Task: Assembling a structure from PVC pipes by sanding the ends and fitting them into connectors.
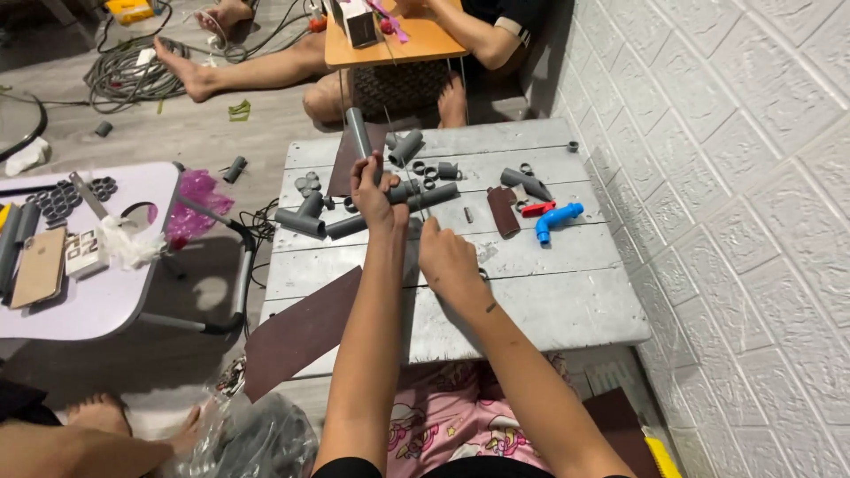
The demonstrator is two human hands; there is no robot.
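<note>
My left hand [374,190] is closed around a grey plastic pipe [359,133] that points away from me over a low grey wooden table [549,301]. A thin metal rod [409,181] runs from near the pipe back toward my right hand [450,261], which is closed near the table's middle and appears to hold the rod's near end. Around my left hand lie grey pipe fittings: a tee piece [301,217], a straight pipe [423,196] and an elbow [405,146].
A blue tap [556,219] and a red part [537,209] lie at the table's right, with brown sandpaper sheets [503,211] nearby. A white side table [106,292] with a phone [39,265] stands left. Another person sits beyond at an orange table [425,42]. A white wall [744,221] is right.
</note>
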